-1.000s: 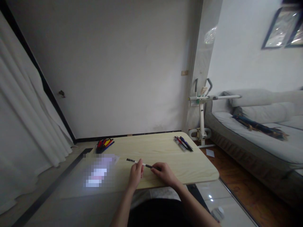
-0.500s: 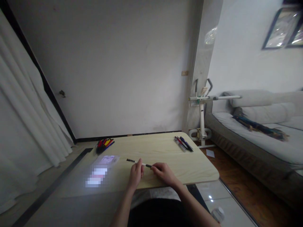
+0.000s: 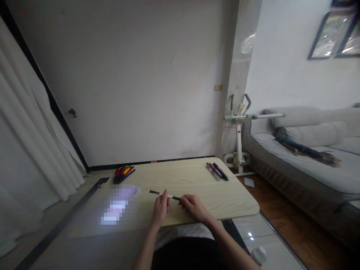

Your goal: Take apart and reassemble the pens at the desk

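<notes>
Both of my hands hold one thin pen [image 3: 157,193] with a white barrel and black ends, level above the near part of the light wooden table [image 3: 197,183]. My left hand [image 3: 160,208] is closed round the white middle of the pen. My right hand [image 3: 192,207] pinches its black right end. The left tip of the pen sticks out past my left hand.
A bundle of red, yellow and blue pens [image 3: 123,172] lies at the table's far left corner. Several dark and red pens [image 3: 217,170] lie at its far right. A blurred packet [image 3: 118,204] sits left of my hands. An exercise machine [image 3: 239,131] and a grey sofa [image 3: 303,150] stand to the right.
</notes>
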Demonstrator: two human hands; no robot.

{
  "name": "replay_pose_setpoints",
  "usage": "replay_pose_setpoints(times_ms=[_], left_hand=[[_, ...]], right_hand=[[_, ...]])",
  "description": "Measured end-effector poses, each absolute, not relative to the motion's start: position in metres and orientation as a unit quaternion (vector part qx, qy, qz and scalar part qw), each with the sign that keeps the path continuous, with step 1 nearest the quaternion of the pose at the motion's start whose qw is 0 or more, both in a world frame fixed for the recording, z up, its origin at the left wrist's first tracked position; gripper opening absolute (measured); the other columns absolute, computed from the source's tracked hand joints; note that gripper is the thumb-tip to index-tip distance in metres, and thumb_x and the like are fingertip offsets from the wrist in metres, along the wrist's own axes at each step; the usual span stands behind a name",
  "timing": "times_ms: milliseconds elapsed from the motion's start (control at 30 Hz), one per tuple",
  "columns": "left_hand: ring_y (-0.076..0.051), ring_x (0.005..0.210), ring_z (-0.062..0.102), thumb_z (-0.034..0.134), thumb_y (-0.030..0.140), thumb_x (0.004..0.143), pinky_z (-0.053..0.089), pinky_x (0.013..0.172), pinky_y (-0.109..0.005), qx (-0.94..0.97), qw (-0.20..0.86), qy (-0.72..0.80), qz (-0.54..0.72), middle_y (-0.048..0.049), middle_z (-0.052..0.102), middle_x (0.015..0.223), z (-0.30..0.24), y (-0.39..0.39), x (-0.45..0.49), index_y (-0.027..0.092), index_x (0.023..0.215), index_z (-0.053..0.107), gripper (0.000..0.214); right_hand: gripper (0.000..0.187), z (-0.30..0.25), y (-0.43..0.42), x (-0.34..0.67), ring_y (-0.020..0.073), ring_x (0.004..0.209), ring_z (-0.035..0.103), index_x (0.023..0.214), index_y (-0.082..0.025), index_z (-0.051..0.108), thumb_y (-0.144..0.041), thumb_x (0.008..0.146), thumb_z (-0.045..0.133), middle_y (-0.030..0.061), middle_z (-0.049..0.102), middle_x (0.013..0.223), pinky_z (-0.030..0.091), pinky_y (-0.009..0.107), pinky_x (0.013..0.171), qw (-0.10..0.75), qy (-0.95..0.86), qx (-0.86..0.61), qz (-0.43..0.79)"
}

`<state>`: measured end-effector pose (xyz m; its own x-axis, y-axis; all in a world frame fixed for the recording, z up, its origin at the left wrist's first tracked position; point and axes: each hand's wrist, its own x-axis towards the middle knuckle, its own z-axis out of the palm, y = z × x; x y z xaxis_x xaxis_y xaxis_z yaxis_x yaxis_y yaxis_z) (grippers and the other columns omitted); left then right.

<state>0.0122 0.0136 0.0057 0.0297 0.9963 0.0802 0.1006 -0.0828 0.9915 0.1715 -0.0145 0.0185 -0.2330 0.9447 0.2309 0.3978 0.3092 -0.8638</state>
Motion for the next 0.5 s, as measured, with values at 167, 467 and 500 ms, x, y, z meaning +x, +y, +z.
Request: replay_pose_setpoints(times_ms=[167, 467, 500], left_hand=[[-0.008, 0.032, 0.033, 0.034, 0.063, 0.072, 0.026, 0.037, -0.021, 0.559, 0.450, 0.503, 0.481, 0.0048, 0.032, 0.033, 0.0073, 0.0133, 0.0123, 0.018, 0.042, 0.037, 0.054], [-0.008, 0.033, 0.034, 0.036, 0.065, 0.069, 0.027, 0.037, -0.021, 0.549, 0.446, 0.517, 0.482, 0.0049, 0.032, 0.033, 0.0119, 0.0109, 0.0141, 0.018, 0.043, 0.038, 0.054], [-0.008, 0.033, 0.034, 0.036, 0.066, 0.069, 0.026, 0.037, -0.021, 0.549, 0.446, 0.518, 0.481, 0.0049, 0.033, 0.033, 0.0118, 0.0109, 0.0142, 0.018, 0.043, 0.038, 0.054]], right_hand=[[0.043, 0.0181, -0.0148, 0.1717, 0.0109, 0.057, 0.051, 0.073, -0.012, 0.062, -0.039, 0.087, 0.031, 0.0017, 0.057, 0.061, 0.037, 0.020, 0.055, 0.399, -0.707, -0.473, 0.342], [0.042, 0.0160, -0.0146, 0.1723, 0.0116, 0.060, 0.052, 0.073, -0.013, 0.062, -0.039, 0.086, 0.032, 0.0020, 0.058, 0.063, 0.038, 0.020, 0.057, 0.393, -0.713, -0.476, 0.332], [0.041, 0.0160, -0.0145, 0.1725, 0.0118, 0.060, 0.053, 0.073, -0.013, 0.062, -0.039, 0.086, 0.032, 0.0021, 0.058, 0.063, 0.038, 0.020, 0.058, 0.391, -0.714, -0.478, 0.330]])
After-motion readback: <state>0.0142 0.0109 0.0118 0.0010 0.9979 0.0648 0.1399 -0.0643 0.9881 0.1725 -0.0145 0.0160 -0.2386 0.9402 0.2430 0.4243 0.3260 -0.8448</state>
